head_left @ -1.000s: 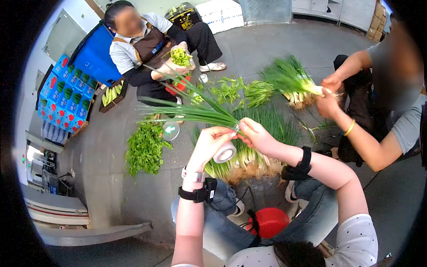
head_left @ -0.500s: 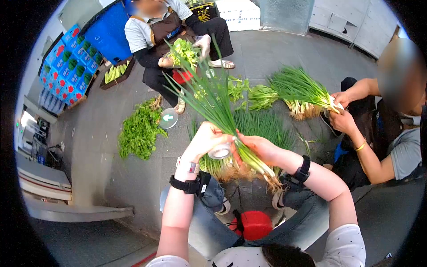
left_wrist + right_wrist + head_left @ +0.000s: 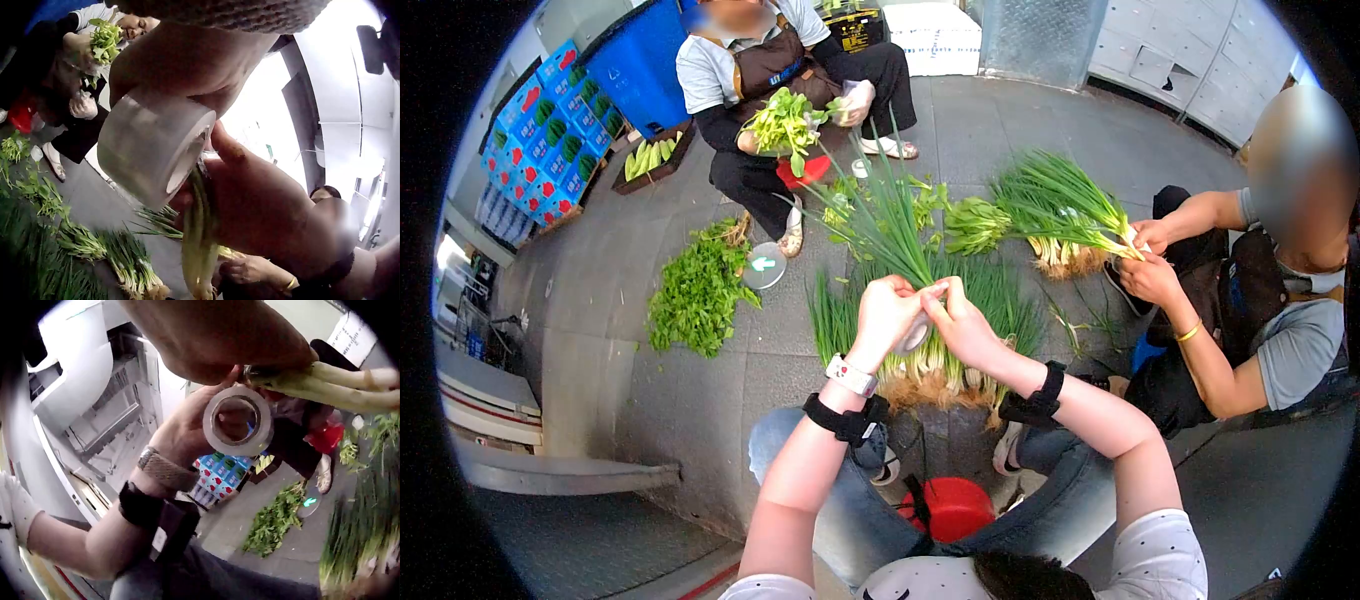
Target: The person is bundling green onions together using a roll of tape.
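Both hands meet at the neck of a bunch of scallions (image 3: 895, 225), its green leaves fanning up and away in the head view. The right hand (image 3: 967, 328) grips the bunch; its pale stalks (image 3: 350, 387) stick out past that hand in the right wrist view. A roll of clear tape (image 3: 147, 150) hangs at the left hand (image 3: 887, 318), which holds it close against the scallions. Thumbs and fingertips of the two hands come together where a strip of tape wraps the stalks. From the head, the hands hide the held bunch's root end.
Many scallions with roots (image 3: 930, 385) lie on the floor below. Leafy greens (image 3: 700, 290) lie left, beside a round floor disc (image 3: 764, 266). One person opposite holds greens (image 3: 785, 125); another at right holds scallions (image 3: 1065, 195). A red object (image 3: 960, 508) sits between the knees.
The scallion bunch has swung from pointing left to pointing up and away. Its root end, visible half a second ago, is now behind the hands. The head view has shifted.
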{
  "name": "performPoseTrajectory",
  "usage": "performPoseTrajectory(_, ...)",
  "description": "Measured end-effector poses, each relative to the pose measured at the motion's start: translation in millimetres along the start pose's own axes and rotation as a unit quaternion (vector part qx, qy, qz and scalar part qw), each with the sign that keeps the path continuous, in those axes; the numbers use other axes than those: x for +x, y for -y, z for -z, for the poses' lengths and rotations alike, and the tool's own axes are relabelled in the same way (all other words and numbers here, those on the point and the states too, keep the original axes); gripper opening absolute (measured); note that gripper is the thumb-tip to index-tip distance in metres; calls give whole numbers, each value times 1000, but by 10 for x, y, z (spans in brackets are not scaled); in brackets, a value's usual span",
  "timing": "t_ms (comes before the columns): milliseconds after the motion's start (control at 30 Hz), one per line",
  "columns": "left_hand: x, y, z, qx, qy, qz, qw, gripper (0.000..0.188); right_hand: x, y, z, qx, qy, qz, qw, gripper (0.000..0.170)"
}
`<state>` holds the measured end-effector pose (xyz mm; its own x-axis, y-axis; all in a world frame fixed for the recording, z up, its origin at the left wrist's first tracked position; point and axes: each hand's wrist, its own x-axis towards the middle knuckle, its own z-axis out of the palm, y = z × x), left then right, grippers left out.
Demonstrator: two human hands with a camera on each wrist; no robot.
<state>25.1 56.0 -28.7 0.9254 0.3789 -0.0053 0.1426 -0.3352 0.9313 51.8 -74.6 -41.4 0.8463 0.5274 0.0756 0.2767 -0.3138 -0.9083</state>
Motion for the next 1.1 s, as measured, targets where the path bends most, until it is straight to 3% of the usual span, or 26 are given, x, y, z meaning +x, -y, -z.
performPoseTrajectory(100, 37, -19, 41, -165, 51, 60, 983, 40, 13, 12, 101, -40, 8, -25, 999, 42)
performPoseTrajectory(233, -57, -197, 143, -85, 158, 45, 983, 32, 75, -154, 139, 21, 27, 28, 999, 41)
performPoseTrajectory(267, -93, -315, 184, -112, 173, 81, 975, 30, 77, -140, 158, 55, 31, 14, 998, 36)
performPoseTrajectory(367, -36, -159, 138, -225, 199, 51, 952, 30, 191, -226, 202, 247, 44, -31, 968, 29)
performPoseTrajectory(400, -24, -146, 158, -216, 222, 38, 950, 36, 218, -212, 249, 262, 50, -44, 963, 25)
performPoseTrajectory(533, -2, -149, 178, -53, 160, -34, 985, 27, 89, 192, 358, 337, 60, -146, 928, 26)
performPoseTrajectory(667, 7, -182, 242, -43, 209, -46, 976, 26, 51, 146, 413, 496, 195, -211, 819, 32)
performPoseTrajectory(767, -61, -187, 185, -225, 227, -34, 947, 27, 68, 72, 466, 603, 375, -234, 664, 37)
performPoseTrajectory(800, -78, -175, 189, -218, 238, -40, 946, 25, 58, 44, 479, 617, 388, -300, 616, 39)
performPoseTrajectory(900, -67, -153, 222, -198, 272, -61, 940, 20, 63, 62, 502, 512, 400, -305, 696, 35)
performPoseTrajectory(933, -47, -196, 250, -169, 298, -18, 939, 15, 37, 146, 491, 451, 332, -269, 783, 39)
performPoseTrajectory(1033, -37, -165, 178, -170, 202, -10, 964, 13, 82, 32, 391, 409, 235, -254, 844, 41)
performPoseTrajectory(1067, -40, -177, 146, -204, 183, -25, 961, 13, 119, 0, 411, 417, 222, -249, 846, 37)
performPoseTrajectory(1100, -34, -157, 131, -198, 171, -21, 965, 13, 121, 37, 399, 365, 189, -223, 884, 35)
